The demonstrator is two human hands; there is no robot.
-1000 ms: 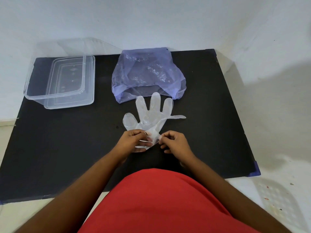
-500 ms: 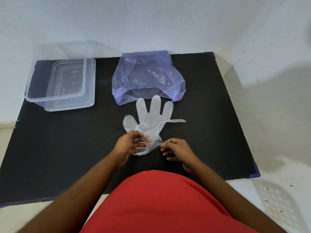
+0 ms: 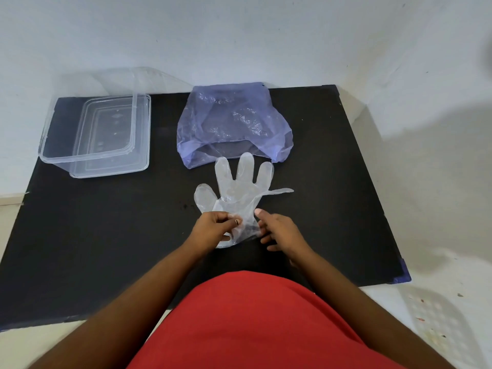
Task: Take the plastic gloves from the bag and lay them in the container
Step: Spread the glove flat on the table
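A clear plastic glove [image 3: 241, 190] lies flat on the black table, fingers pointing away from me toward the bag. My left hand [image 3: 213, 230] pinches the glove's cuff between thumb and fingers. My right hand [image 3: 279, 230] rests just right of the cuff with fingers spread, touching its edge. The translucent purple bag [image 3: 231, 123] lies behind the glove, its mouth facing me. The clear rectangular container [image 3: 95, 137] stands at the table's far left with nothing seen inside it.
The black table [image 3: 93, 235] meets a white wall at the back and left. A clear lid leans behind the container [image 3: 106, 81]. A white perforated plastic piece [image 3: 436, 320] lies on the floor to the right.
My right hand has let go of the cuff and spread its fingers. My left hand keeps its pinch on the cuff. The glove has stayed in place.
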